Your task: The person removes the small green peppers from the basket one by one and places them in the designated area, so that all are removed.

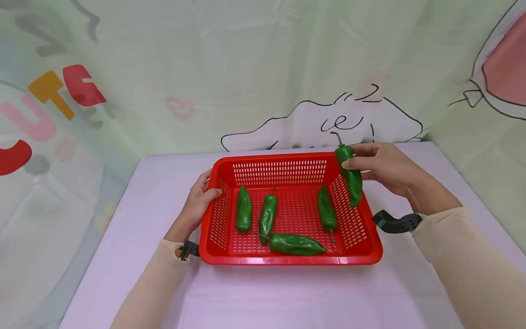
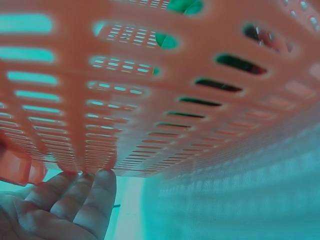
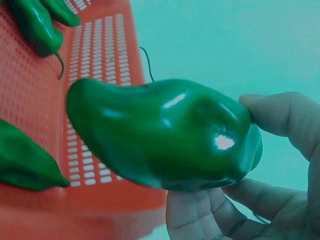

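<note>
My right hand (image 1: 388, 169) pinches a green pepper (image 1: 350, 176) between thumb and fingers, over the right rim of a red plastic basket (image 1: 289, 260). Its stem points up and away in the head view; the right wrist view shows the glossy pepper (image 3: 160, 135) close up. At the basket's left side, my left hand (image 1: 199, 203) grips the rim, thumb over the top. In the left wrist view, the fingers (image 2: 92, 205) lie against the slotted outer wall (image 2: 150, 95). Several more green peppers lie on the basket floor, one (image 1: 297, 244) crosswise near the front wall.
The basket stands on a table with a pale lilac cover (image 1: 287, 297). Behind it hangs a light green printed cloth (image 1: 246, 68), with more printed cloth at both sides. Dark straps sit on both wrists, the right strap (image 1: 396, 223) beside the basket's right rim.
</note>
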Demonstrator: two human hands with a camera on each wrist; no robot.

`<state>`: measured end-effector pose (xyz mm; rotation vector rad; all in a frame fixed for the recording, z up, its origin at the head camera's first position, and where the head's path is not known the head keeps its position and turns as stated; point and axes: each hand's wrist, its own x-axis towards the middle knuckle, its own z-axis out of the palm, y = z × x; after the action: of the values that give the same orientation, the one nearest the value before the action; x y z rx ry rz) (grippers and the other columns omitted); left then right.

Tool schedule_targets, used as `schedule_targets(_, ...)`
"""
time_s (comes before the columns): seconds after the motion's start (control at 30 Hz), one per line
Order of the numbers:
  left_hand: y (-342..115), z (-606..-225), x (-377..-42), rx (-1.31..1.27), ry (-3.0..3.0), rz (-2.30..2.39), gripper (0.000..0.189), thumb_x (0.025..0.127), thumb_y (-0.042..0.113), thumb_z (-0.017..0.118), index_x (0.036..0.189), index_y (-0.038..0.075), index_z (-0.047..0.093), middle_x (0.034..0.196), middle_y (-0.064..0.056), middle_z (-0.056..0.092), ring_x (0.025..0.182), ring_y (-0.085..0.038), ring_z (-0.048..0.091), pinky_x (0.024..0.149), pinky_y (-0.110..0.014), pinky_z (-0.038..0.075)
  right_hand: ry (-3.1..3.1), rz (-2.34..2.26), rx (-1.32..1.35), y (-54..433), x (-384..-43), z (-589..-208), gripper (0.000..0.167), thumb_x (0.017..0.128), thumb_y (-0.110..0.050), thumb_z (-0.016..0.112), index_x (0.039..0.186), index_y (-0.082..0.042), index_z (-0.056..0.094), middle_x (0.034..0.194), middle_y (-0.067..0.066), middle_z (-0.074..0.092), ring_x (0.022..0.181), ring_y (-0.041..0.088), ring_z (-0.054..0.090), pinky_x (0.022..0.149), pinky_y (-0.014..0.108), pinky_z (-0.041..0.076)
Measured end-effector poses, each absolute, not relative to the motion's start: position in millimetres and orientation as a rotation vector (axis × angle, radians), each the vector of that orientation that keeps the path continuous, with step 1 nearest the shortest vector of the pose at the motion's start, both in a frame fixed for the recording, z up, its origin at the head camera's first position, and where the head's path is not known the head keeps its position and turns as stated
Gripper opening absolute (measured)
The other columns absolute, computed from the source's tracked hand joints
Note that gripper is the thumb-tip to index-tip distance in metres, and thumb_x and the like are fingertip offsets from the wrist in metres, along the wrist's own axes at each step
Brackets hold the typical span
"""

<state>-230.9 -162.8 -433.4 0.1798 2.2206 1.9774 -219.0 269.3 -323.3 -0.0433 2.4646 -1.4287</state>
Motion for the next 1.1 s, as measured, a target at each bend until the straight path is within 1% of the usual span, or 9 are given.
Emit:
schedule_targets(0.07, -162, -434, -231, 0.181, 2.219, 1.983, 0.068, 0.1, 0.008, 0.056, 0.162, 0.016, 0.028, 0.152, -0.016, 0.053, 0.124, -0.041, 0.064, 0.086, -0.047, 0.063, 2.474, -1.441, -0.03, 276, -217, -324, 0.067, 0.104, -0.03, 0.062, 0.155, 0.006, 0.038, 0.146, 0.021, 0.052, 0.101, 0.007, 0.064, 0.085, 0.023, 0.059)
schedule_targets(0.13, -162, -435, -231, 0.183, 2.22, 1.984, 0.068, 0.1, 0.008, 0.055, 0.162, 0.015, 0.028, 0.151, -0.016, 0.053, 0.124, -0.042, 0.064, 0.086, -0.047, 0.063, 2.481, -1.448, -0.015, 283, -216, -326, 0.067, 0.104, -0.03, 0.061, 0.156, 0.006, 0.038, 0.142, 0.017, 0.054, 0.1, 0.006, 0.064, 0.084, 0.022, 0.059)
schedule_targets(0.23, -163, -435, -231, 0.18, 2.228, 1.981, 0.068, 0.1, 0.008, 0.055, 0.162, 0.015, 0.028, 0.152, -0.016, 0.053, 0.124, -0.041, 0.064, 0.086, -0.047, 0.063, 2.488, -1.461, 0.006, 291, -215, -328, 0.066, 0.105, -0.029, 0.06, 0.155, 0.007, 0.038, 0.126, 0.002, 0.062, 0.098, 0.005, 0.064, 0.083, 0.022, 0.059)
schedule_targets(0.33, -164, -434, -230, 0.183, 2.237, 1.976, 0.069, 0.1, 0.008, 0.056, 0.163, 0.015, 0.028, 0.152, -0.016, 0.052, 0.125, -0.041, 0.064, 0.087, -0.047, 0.062, 2.488, -1.476, 0.024, 300, -214, -331, 0.065, 0.105, -0.029, 0.06, 0.154, 0.008, 0.038, 0.109, -0.015, 0.064, 0.095, 0.005, 0.065, 0.082, 0.022, 0.06)
schedule_targets(0.4, -164, -434, -230, 0.183, 2.238, 1.981, 0.068, 0.1, 0.008, 0.055, 0.162, 0.014, 0.028, 0.152, -0.016, 0.052, 0.125, -0.041, 0.064, 0.088, -0.047, 0.062, 2.486, -1.488, 0.036, 306, -213, -333, 0.065, 0.106, -0.03, 0.059, 0.153, 0.009, 0.038, 0.102, -0.02, 0.064, 0.093, 0.005, 0.065, 0.081, 0.023, 0.059)
schedule_targets(0.5, -165, -433, -230, 0.198, 2.234, 1.983, 0.068, 0.1, 0.006, 0.053, 0.162, 0.013, 0.028, 0.151, -0.018, 0.052, 0.124, -0.043, 0.064, 0.087, -0.047, 0.062, 2.476, -1.499, 0.068, 314, -213, -338, 0.067, 0.106, -0.031, 0.058, 0.153, 0.011, 0.035, 0.098, -0.022, 0.064, 0.092, 0.005, 0.065, 0.081, 0.022, 0.059)
schedule_targets(0.7, -166, -433, -231, 0.258, 2.214, 2.01, 0.065, 0.1, 0.004, 0.048, 0.162, 0.011, 0.03, 0.15, -0.021, 0.053, 0.121, -0.046, 0.064, 0.084, -0.047, 0.063, 2.44, -1.503, 0.129, 326, -217, -352, 0.074, 0.106, -0.035, 0.059, 0.156, 0.012, 0.029, 0.099, -0.022, 0.061, 0.091, 0.005, 0.065, 0.082, 0.022, 0.059)
schedule_targets(0.9, -165, -435, -232, 0.262, 2.217, 2.004, 0.065, 0.101, 0.005, 0.049, 0.162, 0.012, 0.029, 0.15, -0.021, 0.053, 0.122, -0.047, 0.064, 0.083, -0.048, 0.063, 2.41, -1.528, 0.153, 330, -219, -366, 0.076, 0.105, -0.037, 0.06, 0.155, 0.01, 0.03, 0.099, -0.022, 0.063, 0.093, 0.008, 0.066, 0.084, 0.023, 0.059)
schedule_targets(1.1, -164, -437, -232, 0.263, 2.207, 2.015, 0.065, 0.101, 0.005, 0.049, 0.162, 0.012, 0.029, 0.15, -0.021, 0.053, 0.122, -0.046, 0.064, 0.084, -0.047, 0.063, 2.399, -1.517, 0.15, 336, -222, -380, 0.077, 0.105, -0.038, 0.06, 0.156, 0.01, 0.029, 0.099, -0.02, 0.064, 0.094, 0.008, 0.066, 0.084, 0.023, 0.059)
